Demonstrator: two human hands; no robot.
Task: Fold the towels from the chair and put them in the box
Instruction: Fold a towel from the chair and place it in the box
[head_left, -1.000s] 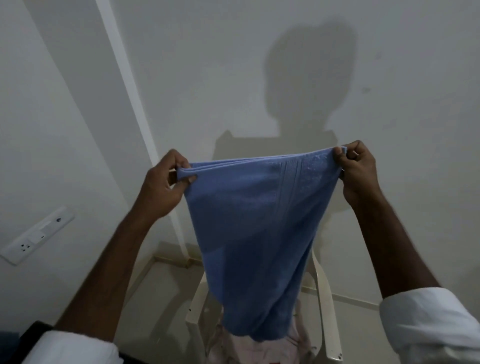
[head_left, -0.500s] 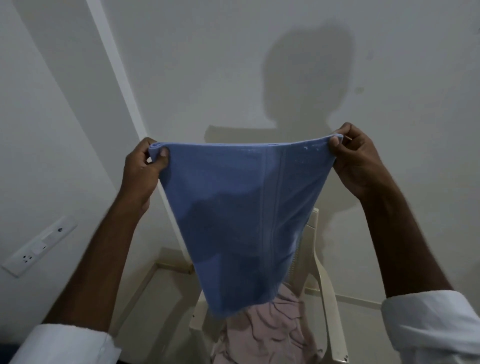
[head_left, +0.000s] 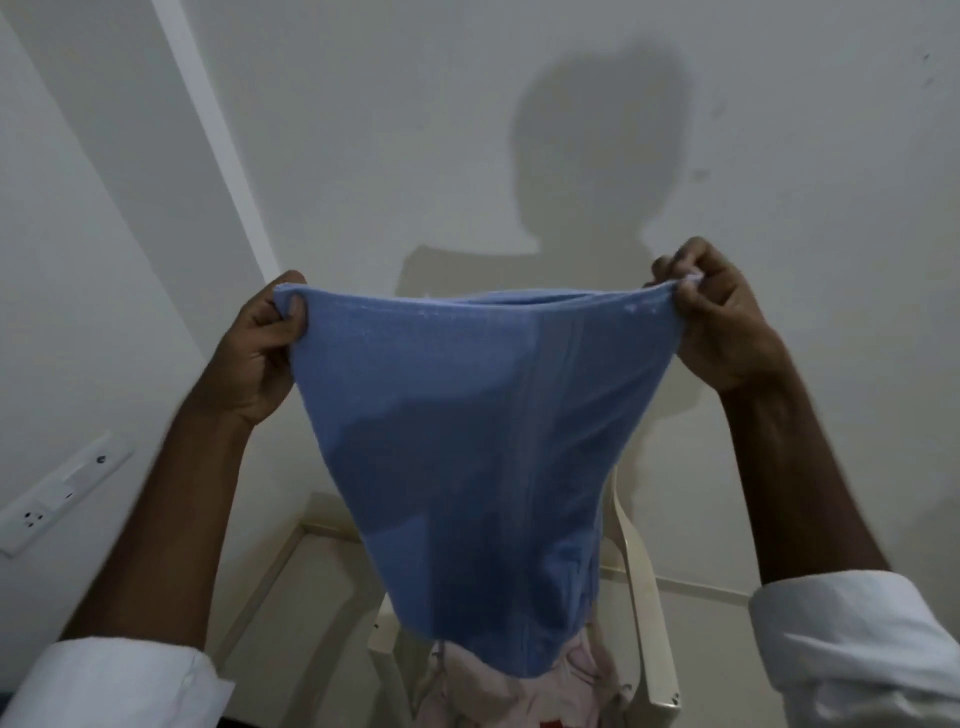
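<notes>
Since a second ago I have drawn my two hands wider apart, and the top edge, which sagged between them, now runs nearly taut.

Far left, a switch and socket plate (head_left: 57, 499) sits on the side wall, no part of this job. My left hand (head_left: 262, 348) pinches the left top corner of the blue towel (head_left: 467, 441), thumb in front and fingers curled behind. The towel hangs in the air between my hands, doubled over, with a second layer showing at the top edge. It narrows to a limp bottom end that drapes in front of the chair seat.

I judge it soft and light, with no stiffness at all. It will sag wherever it is unsupported, so the corners and the top hem are the places to hold. Terry should not slip in a pinch.

Below it, pink cloth (head_left: 576, 670) lies heaped on the cream plastic chair (head_left: 641, 597); whether the towel's end touches it I cannot tell. My right hand (head_left: 727, 327) grips the right top corner, its fingers bunched over the hem. The box is nowhere in view.
</notes>
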